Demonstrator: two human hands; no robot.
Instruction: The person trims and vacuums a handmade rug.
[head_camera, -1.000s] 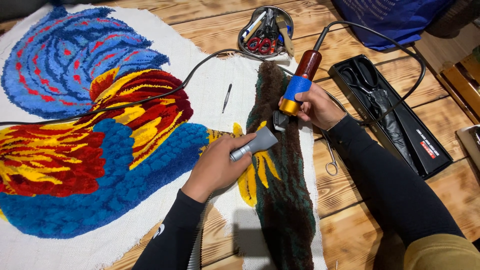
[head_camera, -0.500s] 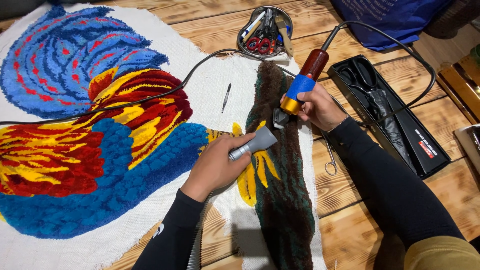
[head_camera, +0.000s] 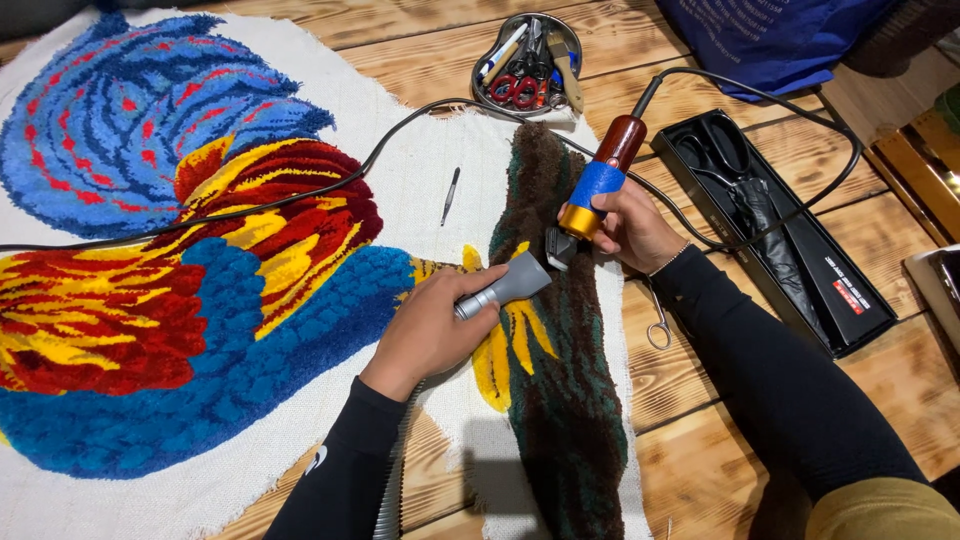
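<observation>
Gripping a grey vacuum nozzle (head_camera: 508, 287), the left hand (head_camera: 425, 330) flanks the right hand (head_camera: 630, 225) clutching a corded trimmer (head_camera: 592, 192).

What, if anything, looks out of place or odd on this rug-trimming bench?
Little stands out. A small pair of snips lies loose beside the tufted rug, close under the right hand holding the electric trimmer. The trimmer's black cord trails across the pile. The left hand holds a grey vacuum nozzle.

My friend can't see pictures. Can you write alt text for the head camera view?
A person's right hand holds a corded electric trimmer with a blue and gold grip against a dark brown tufted rug piece, while the left hand holds a grey vacuum nozzle beside it. A colourful rooster-patterned rug lies left.
</observation>
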